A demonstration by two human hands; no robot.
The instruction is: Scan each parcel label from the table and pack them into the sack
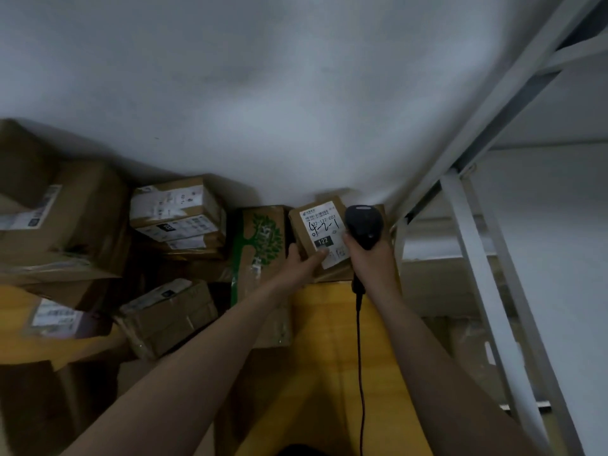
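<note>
In the head view, the left hand (302, 263) grips a small parcel (297, 225) at the tabletop's (322, 324) far end and the right hand (371, 261) clasps the scanner (363, 222) beside its label (324, 232), so the job looks early: many other parcels (177, 222) wait, with no sack in view.

Brown cardboard parcels (75, 218): at least eight, exact count lost in blur. Green tree-printed carton (260, 245): one. Black handheld scanner (363, 225): one. Black cord (360, 357): one. Hands: left hand (302, 263), right hand (371, 258), two. Yellow bench (329, 324): one.
</note>
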